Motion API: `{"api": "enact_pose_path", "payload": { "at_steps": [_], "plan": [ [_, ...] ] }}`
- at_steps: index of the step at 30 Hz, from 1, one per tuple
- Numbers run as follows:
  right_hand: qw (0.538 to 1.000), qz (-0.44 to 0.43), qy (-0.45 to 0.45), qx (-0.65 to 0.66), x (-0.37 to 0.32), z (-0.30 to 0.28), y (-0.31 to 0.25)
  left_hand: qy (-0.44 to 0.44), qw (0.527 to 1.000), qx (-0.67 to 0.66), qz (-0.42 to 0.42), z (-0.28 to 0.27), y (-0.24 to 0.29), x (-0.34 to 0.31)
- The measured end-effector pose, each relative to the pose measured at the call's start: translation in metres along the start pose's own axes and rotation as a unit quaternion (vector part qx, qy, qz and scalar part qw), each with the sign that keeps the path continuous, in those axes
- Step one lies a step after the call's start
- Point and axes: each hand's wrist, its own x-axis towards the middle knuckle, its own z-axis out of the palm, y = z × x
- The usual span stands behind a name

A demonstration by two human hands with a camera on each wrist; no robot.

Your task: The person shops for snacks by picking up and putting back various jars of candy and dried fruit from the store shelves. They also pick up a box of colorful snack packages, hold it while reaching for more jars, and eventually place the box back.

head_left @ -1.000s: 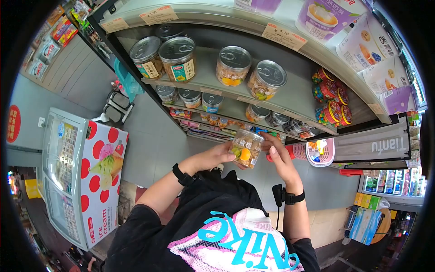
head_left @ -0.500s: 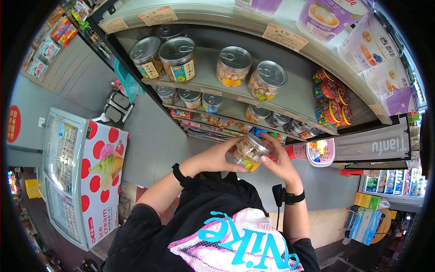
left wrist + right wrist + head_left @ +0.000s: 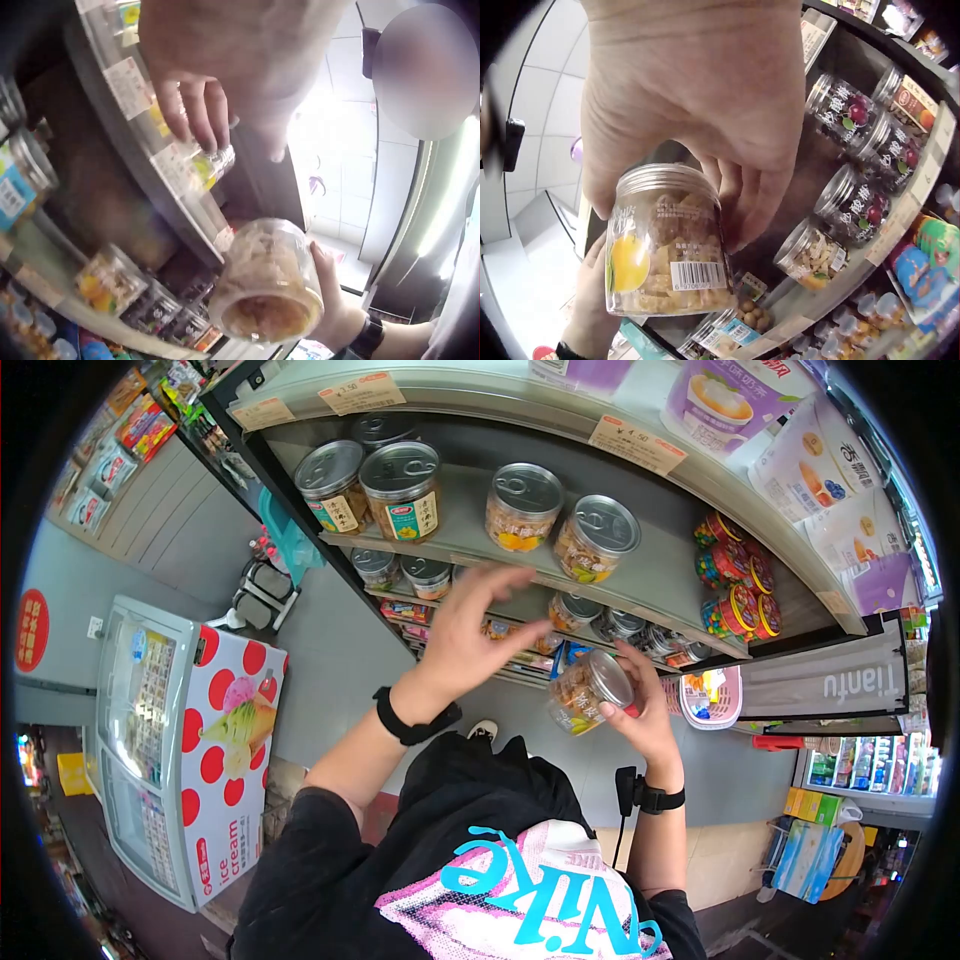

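Observation:
A clear jar of dried fruit with a silver lid (image 3: 590, 692) is gripped by the right hand (image 3: 645, 710) around its lid end. In the right wrist view the jar (image 3: 671, 247) shows a barcode and a yellow fruit picture, with fingers and thumb on either side of the lid. The left hand (image 3: 470, 635) is off the jar, raised to its left before the lower shelves, fingers extended and apart. The left wrist view has the left hand (image 3: 225, 67) above the jar (image 3: 270, 277), holding nothing. Two similar jars (image 3: 524, 507) (image 3: 597, 538) stand on the shelf above.
Shelf edges (image 3: 460, 555) run just beyond the hands. Jars with green labels (image 3: 400, 490) stand at the left of the upper shelf, candy tubs (image 3: 738, 610) at its right. A pink basket (image 3: 712, 698) is right of the right hand; an ice cream freezer (image 3: 150, 750) stands at far left.
The left hand has let go of the jar and moved up and left toward the shelves. The right hand, still gripping the jar, has shifted slightly right. Earlier, both hands turned and tilted the jar.

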Motion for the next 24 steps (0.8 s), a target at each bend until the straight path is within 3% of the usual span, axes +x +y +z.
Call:
{"api": "enact_pose_path", "payload": {
  "at_steps": [2, 5, 8, 14, 17, 19, 24],
  "plan": [
    [1.000, -0.001, 0.002, 0.003, -0.001, 0.000, -0.001, 0.163, 0.948, 0.220, 0.161, -0.007, 0.007, 0.024],
    [1.000, -0.004, 0.001, -0.003, -0.001, 0.001, 0.000, 0.147, 0.911, 0.321, 0.212, -0.017, 0.017, 0.061],
    [1.000, -0.006, -0.001, -0.004, -0.002, 0.004, -0.001, 0.075, 0.884, 0.408, 0.216, -0.015, 0.024, 0.080],
    [0.999, -0.042, 0.006, 0.019, 0.002, 0.002, -0.027, 0.019, 0.855, 0.481, 0.193, -0.016, 0.009, 0.096],
    [0.998, -0.063, 0.014, 0.015, 0.011, -0.005, -0.045, 0.033, 0.855, 0.480, 0.194, -0.019, 0.008, 0.097],
    [0.989, -0.133, 0.065, -0.004, 0.018, -0.009, -0.054, 0.039, 0.853, 0.486, 0.187, -0.023, 0.006, 0.095],
    [0.978, -0.155, 0.132, -0.034, 0.027, -0.020, -0.069, 0.079, 0.828, 0.539, 0.134, -0.028, 0.012, 0.088]
  ]
}}
